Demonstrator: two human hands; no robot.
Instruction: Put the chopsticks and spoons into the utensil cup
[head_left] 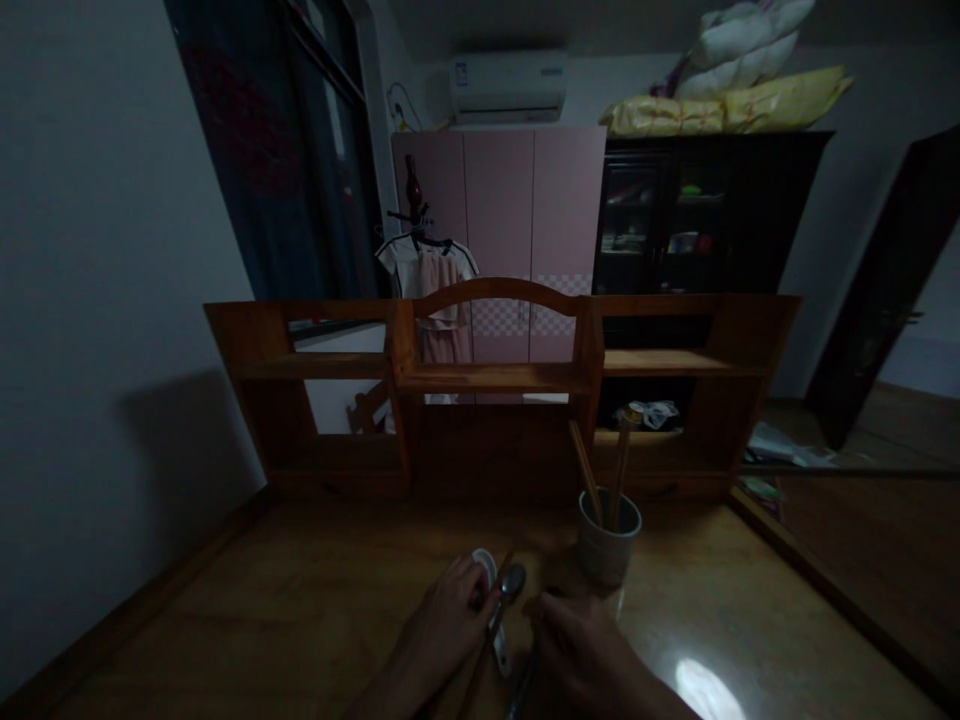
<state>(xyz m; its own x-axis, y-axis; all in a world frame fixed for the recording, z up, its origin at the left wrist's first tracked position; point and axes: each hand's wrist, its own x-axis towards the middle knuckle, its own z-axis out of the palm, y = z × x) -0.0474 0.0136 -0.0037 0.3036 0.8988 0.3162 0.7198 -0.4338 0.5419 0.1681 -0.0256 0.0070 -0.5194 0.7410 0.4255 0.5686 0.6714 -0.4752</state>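
From here I see the left hand (454,608) bent over a white spoon (501,654) and metal spoon (513,581) above the table (300,590); I can't tell its grip. My right hand (579,640) curls inward, contents hidden, near the cup (604,556).

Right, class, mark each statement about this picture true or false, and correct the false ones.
1. The cup holds wooden sticks. True.
2. The metal spoon stands upright in the cup. False: it is by the left hand.
3. The air conditioner is above the pink wardrobe. True.
4. The right hand is inside the cup. False: it is in front of the cup, nearer the camera.
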